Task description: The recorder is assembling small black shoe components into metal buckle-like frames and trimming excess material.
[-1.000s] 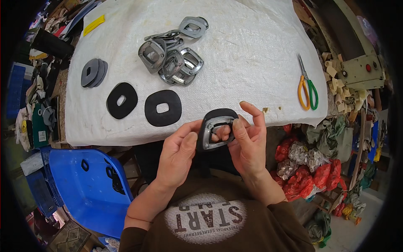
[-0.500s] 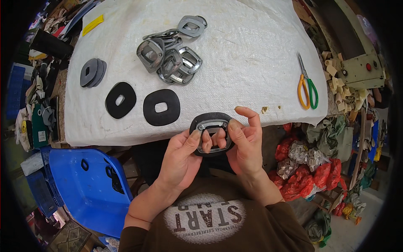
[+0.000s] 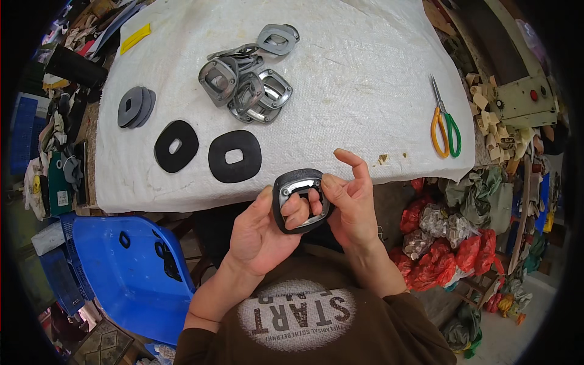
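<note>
Turned slightly since a moment ago, the black-edged metal frame (image 3: 302,184) is pinched by both hands (image 3: 351,213) through its opening.

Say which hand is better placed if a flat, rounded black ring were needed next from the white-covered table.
Probably the left hand: both flat black rings there lie nearer it. The right hand is farther off, its thumb on the black-backed silvery metal frame.
</note>
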The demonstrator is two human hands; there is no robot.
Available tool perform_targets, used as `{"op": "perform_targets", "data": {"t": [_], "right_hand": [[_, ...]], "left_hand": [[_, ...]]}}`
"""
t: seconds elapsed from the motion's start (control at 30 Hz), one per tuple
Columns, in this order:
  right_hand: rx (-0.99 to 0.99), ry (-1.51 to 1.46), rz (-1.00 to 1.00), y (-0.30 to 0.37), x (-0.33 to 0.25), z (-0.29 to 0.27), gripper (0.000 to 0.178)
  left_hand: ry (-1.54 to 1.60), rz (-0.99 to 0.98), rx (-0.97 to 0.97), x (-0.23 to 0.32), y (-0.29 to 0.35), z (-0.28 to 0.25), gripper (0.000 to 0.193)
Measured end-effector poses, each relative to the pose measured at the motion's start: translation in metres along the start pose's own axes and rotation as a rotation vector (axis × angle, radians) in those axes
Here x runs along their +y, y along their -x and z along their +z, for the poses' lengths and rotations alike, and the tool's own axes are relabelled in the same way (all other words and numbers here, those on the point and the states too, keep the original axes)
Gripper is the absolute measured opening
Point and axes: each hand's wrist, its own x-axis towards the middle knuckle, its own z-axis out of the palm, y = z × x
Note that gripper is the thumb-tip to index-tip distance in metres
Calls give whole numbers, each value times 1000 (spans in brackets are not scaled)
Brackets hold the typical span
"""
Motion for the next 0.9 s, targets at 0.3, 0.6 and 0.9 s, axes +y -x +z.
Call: {"op": "perform_targets", "data": {"t": [0.3,0.6,0.9], "right_hand": [[27,54,-46,3,-9,6,48],[22,87,-33,7,-5,2,44],[-202,-178,-95,20,15,2,47]], "left_hand": [[-170,10,31,7,12,3,35],[-1011,226,189,9,13,4,22],[-716,232,267,2,9,11,19]]}}
